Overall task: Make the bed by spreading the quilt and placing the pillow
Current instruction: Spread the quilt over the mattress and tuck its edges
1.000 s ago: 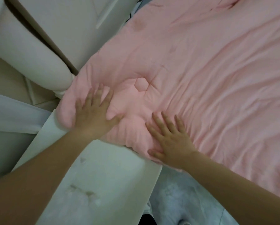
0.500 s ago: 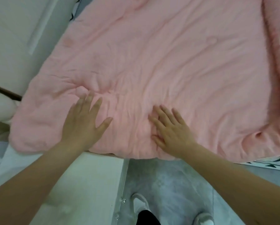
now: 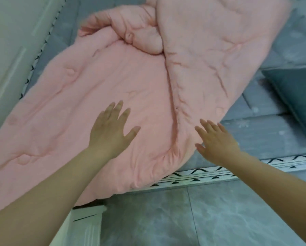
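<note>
The bed (image 3: pixel 266 132) carries a grey sheet with a patterned white edge along its near side. The quilt (image 3: pixel 99 96) is pink and covers only part of the bed: its left portion lies roughly flat, while its right portion is folded back over itself in a long flap, and its far end is bunched into a lump. Bare sheet shows to the right of the flap and in a strip along the wall on the left. The near corner of the quilt hangs slightly past the bed edge.

A grey-green pillow (image 3: pixel 298 102) lies at the right edge of the view, on the sheet and well apart from the quilt.

The left hand (image 3: pixel 111 132) is laid on the flat part of the quilt, fingers straight and spread. The right hand (image 3: pixel 218 142) is at the lower edge of the folded flap, fingers straight and slightly spread; whether it touches the fabric cannot be told.

Task status, as a judgement: spreading is partly done. The left portion is laid out. Remaining work is to unfold the flap toward the right, pull out the bunched far end, smooth the surface, and then place the pillow, which appears not yet set in its final position.
</note>
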Demonstrator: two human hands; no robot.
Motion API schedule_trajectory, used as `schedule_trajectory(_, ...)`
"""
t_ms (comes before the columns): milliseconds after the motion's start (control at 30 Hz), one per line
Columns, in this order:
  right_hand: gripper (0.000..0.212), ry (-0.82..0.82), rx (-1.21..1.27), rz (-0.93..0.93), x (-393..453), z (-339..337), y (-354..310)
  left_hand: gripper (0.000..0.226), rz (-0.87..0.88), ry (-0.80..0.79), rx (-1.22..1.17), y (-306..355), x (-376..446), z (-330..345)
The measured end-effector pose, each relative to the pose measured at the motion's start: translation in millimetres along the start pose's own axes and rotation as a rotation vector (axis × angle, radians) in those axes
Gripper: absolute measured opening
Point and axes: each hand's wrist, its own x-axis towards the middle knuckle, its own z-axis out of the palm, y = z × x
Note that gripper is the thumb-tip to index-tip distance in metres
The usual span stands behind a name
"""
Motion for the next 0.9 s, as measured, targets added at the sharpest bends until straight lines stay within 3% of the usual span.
schedule_trajectory(167, 0.061, 0.127, 0.056, 0.091, -47, -55, 97, 0.066, -0.083, 0.091, -0.126, 106, 26, -57)
schedule_trajectory(367, 0.06, 0.17, 0.05, 0.2, -100, -72, 185, 0.08, 0.101, 0.056, -0.125, 227, 50, -71)
schedule_trajectory(467, 0.06, 0.112, 0.078, 0.245, -120, -64, 219, 0.087, 0.16, 0.057, -0.097, 257, 64, -63)
schedule_trajectory(667, 0.059, 0.014, 0.066, 0.361, -128, -41, 289, 0.075, 0.173, -0.021, -0.15, 308, 108, -31)
schedule_trajectory(900, 0.06, -0.128, 0.001, 0.358, -47, -25, 360, 0.07, 0.155, -0.118, -0.189, 342, 193, 18)
